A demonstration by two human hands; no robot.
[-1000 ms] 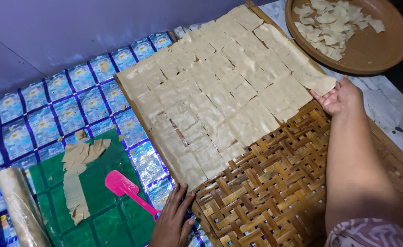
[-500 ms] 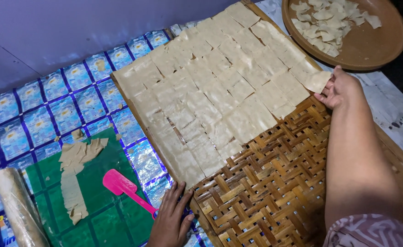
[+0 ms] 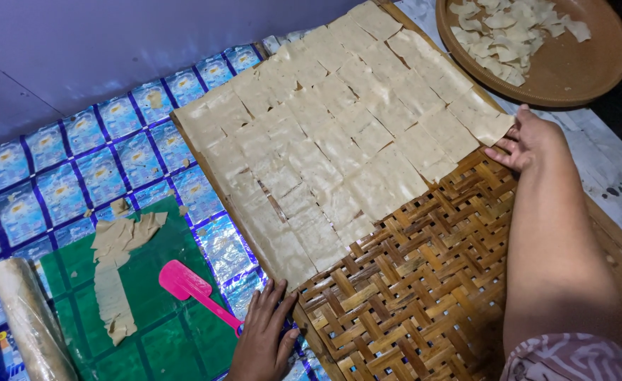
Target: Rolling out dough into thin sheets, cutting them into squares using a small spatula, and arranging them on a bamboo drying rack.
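Right hand (image 3: pixel 530 141) has slid a little outward along the tray edge since half a second ago, fingers loosely extended, fingertips touching the last dough square (image 3: pixel 491 123) at the 3 o'clock corner of the laid sheet; grips nothing, only presses or straightens; reads as the end of placing that piece. Left hand (image 3: pixel 263 339) unchanged in place, flat and spread, palm down on the mat at the tray's 7 o'clock corner, just beside the handle of the pink scraper (image 3: pixel 194 293); holds nothing. Woven bamboo tray (image 3: pixel 410 303): one; its upper half is covered with dough squares edge to edge, roughly seven rows, exact count not possible as seams blur; the lower half is bare weave. Counts otherwise: one scraper; one green cutting mat (image 3: pixel 177 339) at 8 o'clock carrying one strip of leftover dough (image 3: pixel 113 271); one rolling pin (image 3: pixel 28 321) at 9 o'clock; one round brown plate (image 3: pixel 572 70) of dough scraps at 1 o'clock.
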